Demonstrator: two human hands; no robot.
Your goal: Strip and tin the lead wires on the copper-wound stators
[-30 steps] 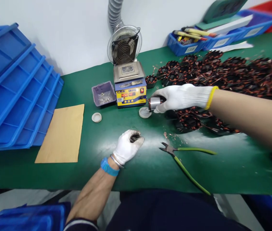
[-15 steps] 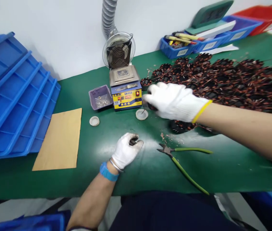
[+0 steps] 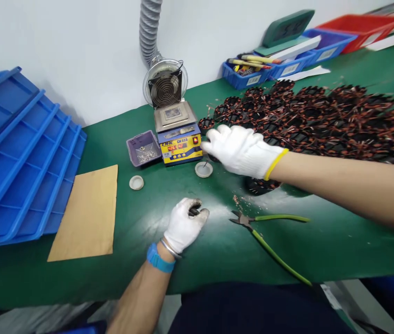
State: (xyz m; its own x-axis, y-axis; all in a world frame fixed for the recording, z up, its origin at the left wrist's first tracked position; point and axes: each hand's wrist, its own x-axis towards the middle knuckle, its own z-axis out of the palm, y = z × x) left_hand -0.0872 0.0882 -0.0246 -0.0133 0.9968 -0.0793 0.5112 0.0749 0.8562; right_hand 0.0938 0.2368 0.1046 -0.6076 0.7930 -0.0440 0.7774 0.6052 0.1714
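Note:
My right hand [image 3: 240, 150], in a white glove, reaches left over the green mat [image 3: 217, 246], palm down. Its fingers curl over a dark wound coil that is mostly hidden, just above a small white dish [image 3: 203, 169] and beside the yellow-and-blue solder pot [image 3: 179, 139]. Nearer to me, my left hand [image 3: 184, 225], also gloved, rests on the mat, its fingers pinched on a small dark piece that I cannot name. Between the hands and to the right lie green-handled cutters [image 3: 269, 232].
A heap of copper-wound coils [image 3: 322, 116] covers the right of the mat. Behind the pot stands a fan [image 3: 164, 86] on a grey hose. A purple tray [image 3: 142, 148], a second white cap [image 3: 136, 182], a cardboard sheet [image 3: 87, 213], stacked blue trays [image 3: 19, 153] and blue bins [image 3: 252, 74] surround the area.
My right hand turned palm down and moved left toward the white dish, hiding the metal cylinder and coil it held. My left hand stayed in place. The view tilted slightly.

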